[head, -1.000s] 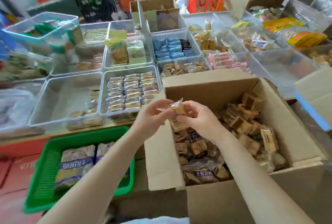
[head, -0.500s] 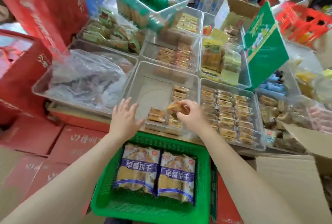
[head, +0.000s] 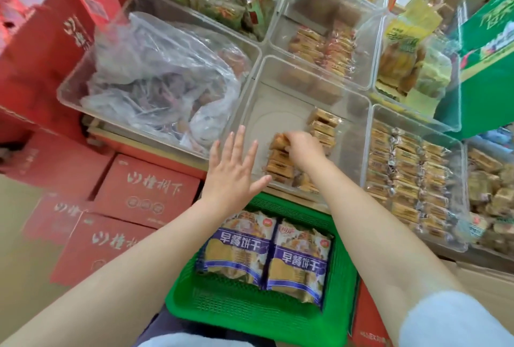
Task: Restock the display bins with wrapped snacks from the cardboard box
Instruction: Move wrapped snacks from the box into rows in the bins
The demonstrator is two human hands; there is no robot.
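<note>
**Filling the half-empty bin, one snack at a time**

Setting a wrapped snack into the clear display bin, your right hand has its fingers curled round the brown packet, low over the near end of a short row of matching snacks. Your left hand hovers just beside the bin's near-left corner, fingers spread and straight, holding nothing.

By the look of it, you are early in this bin. Only two short rows stand along its right side, and most of the floor is bare. The neighbouring bin on the right looks packed in neat rows, so that one needs nothing. The cardboard box shows only as a sliver at the lower right, so you cannot judge how much stock remains. Expect many more trips.
</note>
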